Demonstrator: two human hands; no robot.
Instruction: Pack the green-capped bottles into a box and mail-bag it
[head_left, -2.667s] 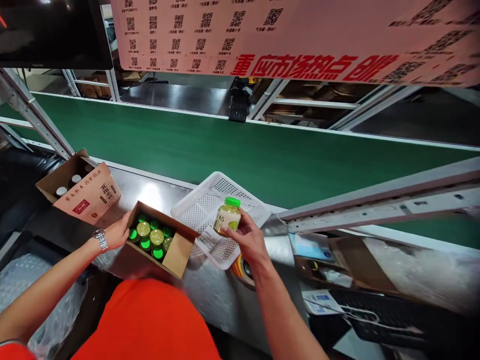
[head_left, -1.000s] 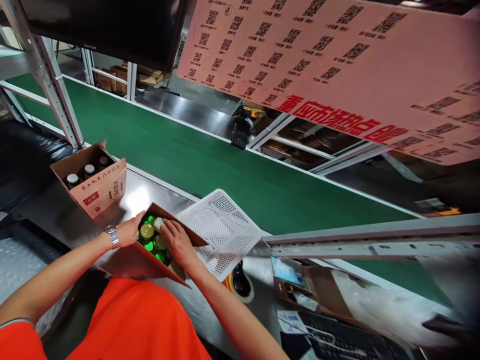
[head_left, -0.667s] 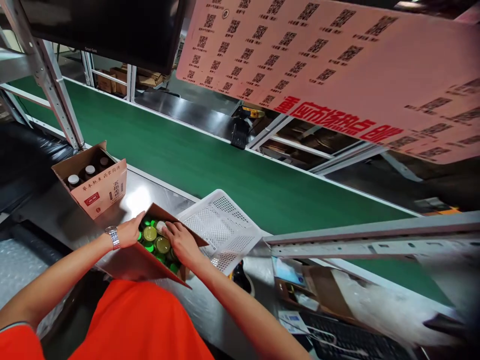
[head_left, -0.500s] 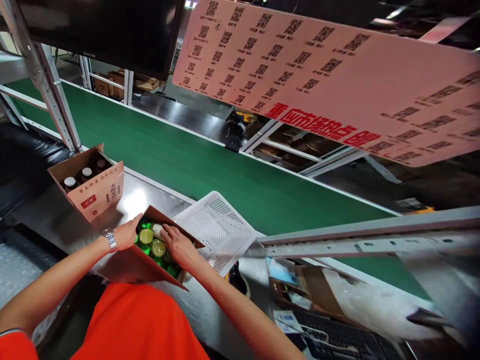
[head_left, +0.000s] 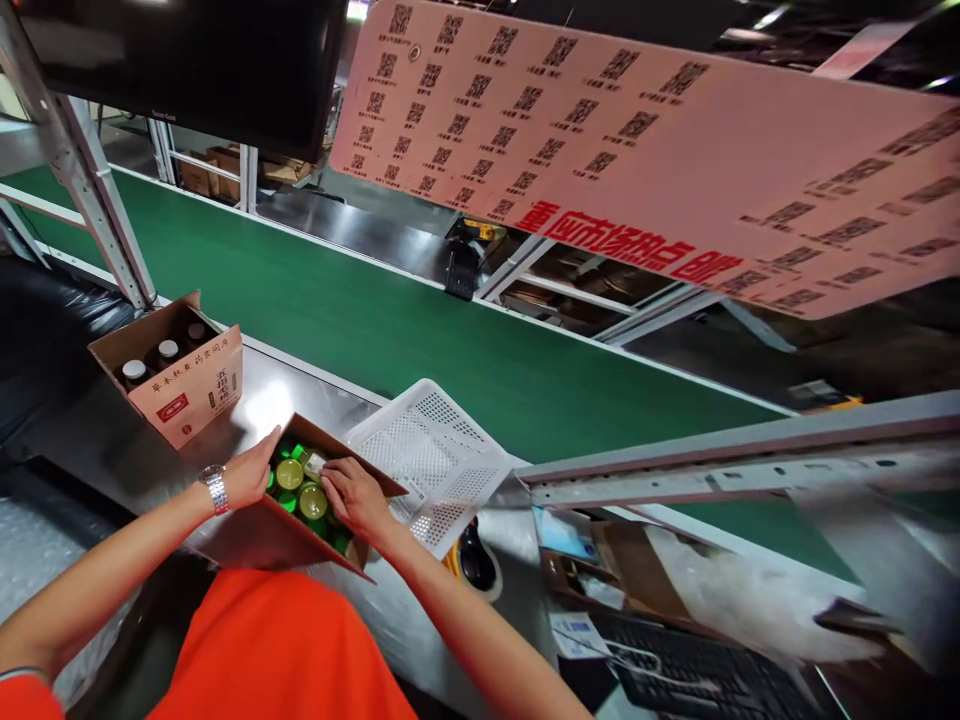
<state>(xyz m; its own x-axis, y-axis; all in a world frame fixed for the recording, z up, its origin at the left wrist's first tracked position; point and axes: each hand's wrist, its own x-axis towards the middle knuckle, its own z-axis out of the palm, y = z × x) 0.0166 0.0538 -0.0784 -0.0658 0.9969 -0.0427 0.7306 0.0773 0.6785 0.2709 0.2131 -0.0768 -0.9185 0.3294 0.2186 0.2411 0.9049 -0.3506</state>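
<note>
An open cardboard box sits tilted in front of me, packed with several green-capped containers and round yellowish-lidded jars. My left hand, with a metal watch at the wrist, grips the box's left side flap. Inside the right part of the box is my right hand, its fingers bent and close together. Its fingertips are beside a small white-topped item among the lids; what they pinch, if anything, is hidden.
A second open box with several dark bottles stands left. Beyond my right hand lies a white perforated basket. A green conveyor belt runs behind. A metal rail, keyboard and tape dispenser are right; a pink code board hangs above.
My right hand's fingers have drawn back slightly to the right and curled, showing more of the white-topped item. My left hand stays at the box flap. The view has shifted slightly.
</note>
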